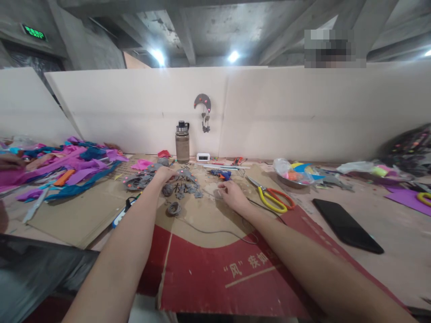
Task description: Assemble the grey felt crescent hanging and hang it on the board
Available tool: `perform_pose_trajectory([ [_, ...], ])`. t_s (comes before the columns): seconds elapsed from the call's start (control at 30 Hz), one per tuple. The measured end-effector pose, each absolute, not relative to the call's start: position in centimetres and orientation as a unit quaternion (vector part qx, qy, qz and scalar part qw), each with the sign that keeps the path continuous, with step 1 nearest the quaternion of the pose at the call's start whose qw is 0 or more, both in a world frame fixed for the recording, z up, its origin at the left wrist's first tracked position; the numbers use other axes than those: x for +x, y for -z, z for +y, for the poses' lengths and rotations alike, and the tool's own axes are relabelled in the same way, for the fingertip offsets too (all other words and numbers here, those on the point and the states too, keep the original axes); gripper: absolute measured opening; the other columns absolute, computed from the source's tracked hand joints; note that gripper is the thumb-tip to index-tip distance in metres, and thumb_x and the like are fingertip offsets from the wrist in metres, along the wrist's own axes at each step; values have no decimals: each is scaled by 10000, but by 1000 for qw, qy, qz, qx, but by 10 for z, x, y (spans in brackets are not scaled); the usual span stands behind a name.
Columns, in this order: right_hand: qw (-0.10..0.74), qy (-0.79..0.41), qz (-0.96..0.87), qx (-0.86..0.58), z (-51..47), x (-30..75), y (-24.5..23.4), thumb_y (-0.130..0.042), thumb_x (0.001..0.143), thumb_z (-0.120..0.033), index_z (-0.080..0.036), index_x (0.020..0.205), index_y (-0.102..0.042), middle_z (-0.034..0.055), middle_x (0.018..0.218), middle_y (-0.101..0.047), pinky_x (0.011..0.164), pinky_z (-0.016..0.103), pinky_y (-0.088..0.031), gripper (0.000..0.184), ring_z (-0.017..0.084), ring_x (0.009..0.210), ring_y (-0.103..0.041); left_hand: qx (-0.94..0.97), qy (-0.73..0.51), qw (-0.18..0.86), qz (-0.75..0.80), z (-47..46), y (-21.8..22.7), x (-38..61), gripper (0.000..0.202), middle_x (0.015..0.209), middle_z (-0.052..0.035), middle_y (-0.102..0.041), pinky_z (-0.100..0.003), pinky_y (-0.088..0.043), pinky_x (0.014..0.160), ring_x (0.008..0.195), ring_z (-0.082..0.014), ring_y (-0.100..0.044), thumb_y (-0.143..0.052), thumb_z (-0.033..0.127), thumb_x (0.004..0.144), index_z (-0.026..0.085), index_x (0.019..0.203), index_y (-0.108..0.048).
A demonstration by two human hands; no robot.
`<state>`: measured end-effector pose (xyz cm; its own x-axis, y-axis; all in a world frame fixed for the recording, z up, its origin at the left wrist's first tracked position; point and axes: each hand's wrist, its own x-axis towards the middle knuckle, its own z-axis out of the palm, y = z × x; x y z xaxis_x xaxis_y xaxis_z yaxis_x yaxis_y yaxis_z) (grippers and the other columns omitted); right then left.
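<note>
My left hand (164,174) reaches to the middle of the cardboard, fingers closed at the edge of a grey felt crescent (188,176) dotted with small coloured balls. Beside it lies a pile of grey felt pieces (136,181). Small felt cutouts (195,193) hang or lie just below the crescent. Nearer to me rests a coil of grey felt strip (174,208). My right hand (232,194) is just in front of a blue glue gun (225,175), its fingers curled together; whatever they pinch is too small to make out.
Yellow-and-orange scissors (274,199) and a black phone (346,225) lie to the right. A bottle (182,143) and white clock (203,157) stand by the partition (269,112), where a finished-looking crescent ornament (203,105) hangs. Coloured fabric (84,163) and another person's hand (11,166) are left.
</note>
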<state>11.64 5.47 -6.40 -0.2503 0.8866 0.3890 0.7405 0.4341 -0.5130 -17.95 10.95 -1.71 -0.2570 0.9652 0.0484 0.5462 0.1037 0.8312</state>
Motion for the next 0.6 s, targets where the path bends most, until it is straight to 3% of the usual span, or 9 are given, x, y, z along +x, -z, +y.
perform_pose_trajectory([
  [0.27,330,-138,-771,-527,50,116,56,-516,818,-142,-128,936,-675,106,978,-650,835,273,-427,199,166,885,-585,493,-429,371,660,103,9,-168,146,443,58,-423,-185,-212,397,370,-51,-326,-656,196,668,160,595,-535],
  [0.43,348,-191,-748,-532,48,113,52,-522,807,-148,-138,943,-663,95,977,-660,815,274,-437,197,158,843,-593,472,-458,399,638,97,-4,-159,168,480,57,-446,-183,-256,417,416,-59,-380,-671,160,602,166,596,-503],
  [0.6,420,-260,-711,-501,49,112,45,-493,824,-216,-168,933,-630,56,957,-661,779,277,-445,182,150,812,-583,486,-486,424,590,90,-21,-149,190,543,56,-495,-184,-300,447,467,-61,-424,-708,202,539,170,648,-556],
])
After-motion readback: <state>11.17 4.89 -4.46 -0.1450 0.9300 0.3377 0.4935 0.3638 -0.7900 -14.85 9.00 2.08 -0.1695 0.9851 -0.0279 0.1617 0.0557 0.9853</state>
